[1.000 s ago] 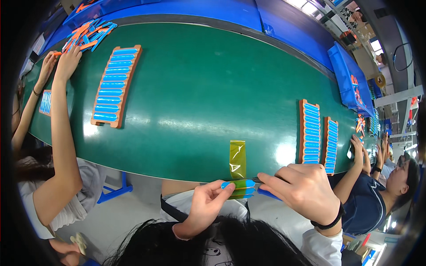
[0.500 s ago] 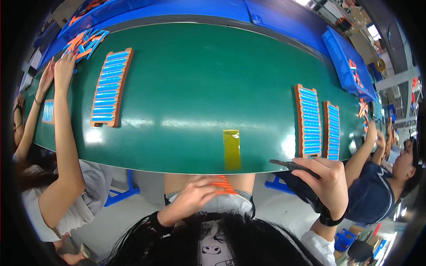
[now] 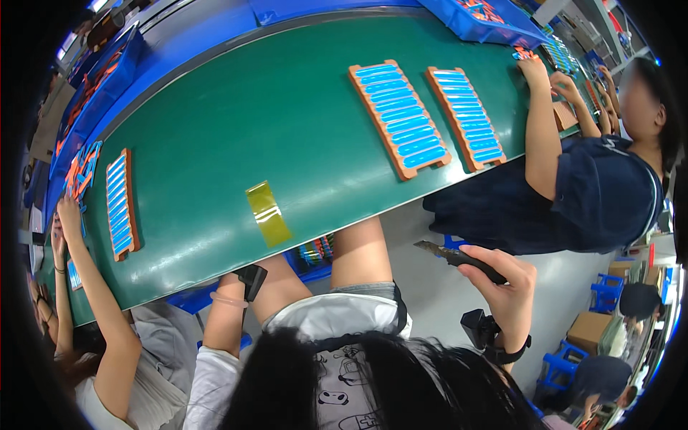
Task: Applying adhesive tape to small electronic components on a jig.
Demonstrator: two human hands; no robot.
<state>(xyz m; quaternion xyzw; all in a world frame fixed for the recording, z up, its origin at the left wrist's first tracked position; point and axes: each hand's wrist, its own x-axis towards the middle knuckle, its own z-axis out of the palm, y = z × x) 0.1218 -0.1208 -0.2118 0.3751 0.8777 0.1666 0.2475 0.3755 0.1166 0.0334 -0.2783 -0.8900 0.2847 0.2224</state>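
Note:
My right hand (image 3: 507,278) is closed around the black handle of a utility knife (image 3: 469,262). Its blade is out and points left, over the floor just off the table edge. My left forearm (image 3: 226,315), with a pink band and a black wrist device (image 3: 251,278), reaches to the near table edge. The left hand itself is hidden beneath the tabletop. On the table above that arm lies a shiny yellow strip of film (image 3: 269,215), near the front edge.
Orange racks filled with blue sticks stand on the green table (image 3: 215,129): two at right (image 3: 401,118) (image 3: 469,118), one at left (image 3: 122,204). Blue bins (image 3: 494,25) line the back. Co-workers' arms (image 3: 541,136) (image 3: 97,265) reach in on both sides. A crate of colourful items (image 3: 315,251) shows under the table.
The view has turned rightward. My left hand, earlier at my lap by ridged orange pieces, has gone under the table edge, and the orange pieces are out of sight. The right hand keeps the knife.

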